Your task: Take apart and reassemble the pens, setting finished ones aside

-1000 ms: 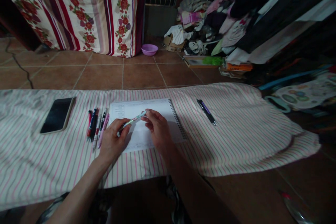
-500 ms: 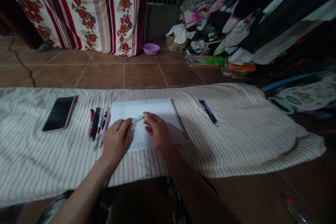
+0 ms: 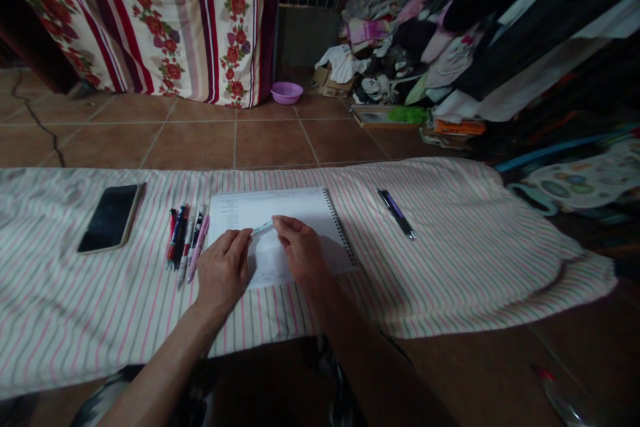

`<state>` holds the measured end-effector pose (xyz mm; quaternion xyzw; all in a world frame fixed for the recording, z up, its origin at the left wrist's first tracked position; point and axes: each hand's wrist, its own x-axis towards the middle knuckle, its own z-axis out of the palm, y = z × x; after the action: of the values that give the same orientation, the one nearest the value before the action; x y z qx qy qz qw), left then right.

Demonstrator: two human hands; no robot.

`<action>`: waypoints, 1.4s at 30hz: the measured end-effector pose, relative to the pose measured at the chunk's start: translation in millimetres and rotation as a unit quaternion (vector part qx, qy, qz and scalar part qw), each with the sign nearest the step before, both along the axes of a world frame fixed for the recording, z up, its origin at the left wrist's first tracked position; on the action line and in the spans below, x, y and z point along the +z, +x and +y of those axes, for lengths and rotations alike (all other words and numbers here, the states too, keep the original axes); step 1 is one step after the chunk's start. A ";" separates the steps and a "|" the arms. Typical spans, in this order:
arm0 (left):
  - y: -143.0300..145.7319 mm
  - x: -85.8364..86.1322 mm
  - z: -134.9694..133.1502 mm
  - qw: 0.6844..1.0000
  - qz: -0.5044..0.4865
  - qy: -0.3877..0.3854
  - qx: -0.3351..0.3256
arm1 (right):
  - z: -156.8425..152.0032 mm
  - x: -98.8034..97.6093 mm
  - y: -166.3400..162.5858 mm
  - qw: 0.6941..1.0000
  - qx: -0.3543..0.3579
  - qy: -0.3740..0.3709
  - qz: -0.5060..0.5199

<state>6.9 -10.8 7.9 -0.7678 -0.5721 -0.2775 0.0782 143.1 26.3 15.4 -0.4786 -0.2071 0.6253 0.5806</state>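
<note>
Two bare hands were observed over a spiral-bound notebook (image 3: 300, 203), which lay open on a striped cloth (image 3: 475, 247). The left hand (image 3: 223, 268), nearer the pile of pens, had its thumb and fingers clamped on one end of a slim, pale patterned pen (image 3: 263, 227). The right hand (image 3: 300, 248) pinched the other end between thumb and fingertips, its remaining fingers curled. The pen was held above the page, slanting up toward the right hand. Just left of the notebook lay several loose pens (image 3: 184, 243), side by side; well apart on the right lay a black-and-purple pen (image 3: 397, 213). A phone (image 3: 110, 219) lay face up at far left. Beyond the cloth, on the tiled floor (image 3: 270, 140), a shallow tray-like object (image 3: 367, 118) bore something bright green (image 3: 407, 115). Farther back, a cardboard box (image 3: 335, 88) had white fabric (image 3: 340, 63) heaped over its top, its interior hidden. Near it stood a purple basin (image 3: 287, 95), its contents too small to determine, beside a floral curtain (image 3: 175, 20).
</note>
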 end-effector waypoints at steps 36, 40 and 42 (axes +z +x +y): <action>-1.4 -2.7 -0.6 0.999 -0.031 -0.021 0.029 | -1.8 6.5 -1.3 0.995 0.040 0.015 0.085; 0.7 -1.8 -1.2 0.999 -0.020 -0.017 0.031 | -3.5 7.3 -0.4 0.995 0.032 -0.014 0.097; 2.0 -1.1 -2.1 0.999 -0.019 -0.015 0.028 | -4.5 6.5 0.0 0.996 0.038 -0.029 0.073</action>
<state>8.9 -13.0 6.8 -0.7471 -0.5990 -0.2810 0.0637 143.1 21.8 21.8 -0.4404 -0.1641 0.6859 0.5555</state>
